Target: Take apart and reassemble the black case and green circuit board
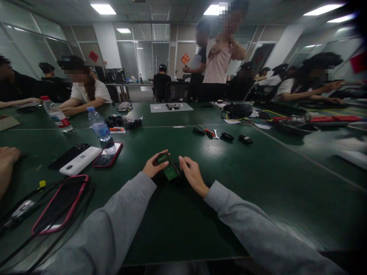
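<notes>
A green circuit board [169, 172] with a black strip or casing along its right side is held in front of me, tilted, just above the table. My left hand [154, 165] grips it from the left, thumb across its face and fingers behind. Close to the black edge is my right hand [192, 172], with fingers curled and drawn together near the thumb. Whether a small part sits between those fingertips is too small to make out.
On the green table [229, 198], phones [61, 204], a white power bank [80, 160], cables and bottles [99, 124] stand left. Ahead lie a screwdriver [209, 133], a wrench [216, 134], black parts [246, 139] and a grey mat [160, 108]. Another person's hand [8, 160] rests at far left.
</notes>
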Motion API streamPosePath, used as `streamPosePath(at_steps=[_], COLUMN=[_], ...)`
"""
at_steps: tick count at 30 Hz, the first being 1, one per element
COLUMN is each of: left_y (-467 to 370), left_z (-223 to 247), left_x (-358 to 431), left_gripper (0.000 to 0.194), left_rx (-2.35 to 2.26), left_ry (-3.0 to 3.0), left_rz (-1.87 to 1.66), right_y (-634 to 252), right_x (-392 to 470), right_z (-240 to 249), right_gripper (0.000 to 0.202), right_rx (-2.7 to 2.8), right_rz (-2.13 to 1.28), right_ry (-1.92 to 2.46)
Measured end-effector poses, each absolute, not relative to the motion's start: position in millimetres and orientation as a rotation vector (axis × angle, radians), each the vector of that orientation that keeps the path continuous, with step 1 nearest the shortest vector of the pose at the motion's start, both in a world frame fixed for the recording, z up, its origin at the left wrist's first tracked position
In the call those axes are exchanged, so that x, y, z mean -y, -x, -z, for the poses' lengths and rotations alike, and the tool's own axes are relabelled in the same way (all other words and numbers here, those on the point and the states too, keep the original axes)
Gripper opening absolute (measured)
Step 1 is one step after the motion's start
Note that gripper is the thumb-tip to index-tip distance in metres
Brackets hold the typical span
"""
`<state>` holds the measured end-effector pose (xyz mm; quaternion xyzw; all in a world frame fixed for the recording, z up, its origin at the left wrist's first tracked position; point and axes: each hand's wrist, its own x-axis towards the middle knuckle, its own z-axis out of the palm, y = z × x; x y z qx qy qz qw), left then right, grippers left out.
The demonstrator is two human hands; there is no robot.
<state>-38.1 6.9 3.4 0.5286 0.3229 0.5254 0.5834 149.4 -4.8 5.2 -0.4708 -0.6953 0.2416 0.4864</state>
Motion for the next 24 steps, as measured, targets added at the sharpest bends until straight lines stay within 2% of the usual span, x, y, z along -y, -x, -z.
streamPosePath(at_steps=[2,8,15,24], left_y=[37.8,37.0,39.5,37.6], left_z=[-2.2,-0.9,-3.8,-2.3], left_x=[-7.3,-7.0,-6.4,-8.0], left_gripper=[0.063,0.064,0.064,0.062], left_rx=[-0.75,-0.747,-0.769,-0.793], left_ry=[-1.232,-1.225,-1.271,-1.253], left_rz=[-1.227,-1.234,-1.2,-1.242], right_y=[-149.5,-146.1,-149.0,-141.9], right_x=[2.0,0.5,-3.2,5.3], right_z=[-3.0,-1.1,2.9,0.5], right_gripper=[0.046,0.032,0.046,0.039], right_rx=[1.668,1.583,1.517,1.653], right_rz=[-0.649,-0.781,-0.829,-1.182], right_ry=[1.14,1.048,1.104,0.887])
